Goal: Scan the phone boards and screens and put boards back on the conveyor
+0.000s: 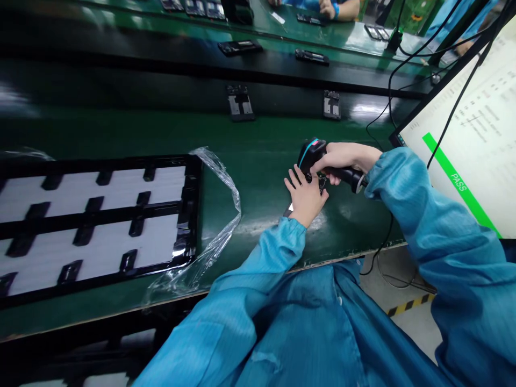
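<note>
In the head view my right hand [342, 157] is wrapped round the handle of a black handheld barcode scanner [311, 153] with a light-blue stripe. The scanner's head points down and left, just above my left hand [306, 196]. That hand lies flat with its fingers spread, over a partly hidden phone assembly [288, 208] on the green bench. Only a pale edge and some dark parts of the assembly show around the palm and fingers.
A black tray [194, 209] with white compartments lies at left, crumpled clear plastic film [231, 201] beside it. Phone assemblies [241, 103] [331, 105] rest on the dark strip behind. A monitor [479, 123] showing "PASS" stands at right, with cables hanging across. Other people's hands appear at the back.
</note>
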{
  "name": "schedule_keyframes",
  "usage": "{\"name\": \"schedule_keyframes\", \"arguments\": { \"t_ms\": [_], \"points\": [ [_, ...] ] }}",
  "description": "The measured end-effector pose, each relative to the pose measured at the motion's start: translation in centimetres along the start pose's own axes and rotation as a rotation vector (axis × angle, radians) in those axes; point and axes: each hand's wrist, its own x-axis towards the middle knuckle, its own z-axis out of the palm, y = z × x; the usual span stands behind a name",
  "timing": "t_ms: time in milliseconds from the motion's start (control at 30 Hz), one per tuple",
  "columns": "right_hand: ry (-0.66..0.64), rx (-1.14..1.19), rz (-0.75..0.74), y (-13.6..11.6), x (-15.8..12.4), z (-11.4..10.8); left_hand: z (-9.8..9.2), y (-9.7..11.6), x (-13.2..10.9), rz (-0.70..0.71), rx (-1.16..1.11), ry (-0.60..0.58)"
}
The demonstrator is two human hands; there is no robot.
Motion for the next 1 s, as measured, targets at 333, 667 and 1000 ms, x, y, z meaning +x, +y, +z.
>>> {"name": "schedule_keyframes", "arguments": {
  "t_ms": [333,667,1000],
  "points": [
    [0.076,0.456,-0.084,8.2,0.8,0.2,-2.2,-8.4,5.7,0.610,-0.125,-0.399],
    [0.124,0.834,-0.281,12.8,0.9,5.1,-0.1,-4.0,8.2,0.454,-0.260,0.049],
    [0.048,1.182,-0.392,12.4,6.3,7.4,-13.3,-34.2,-7.0,-0.651,0.096,0.279]
  ]
}}
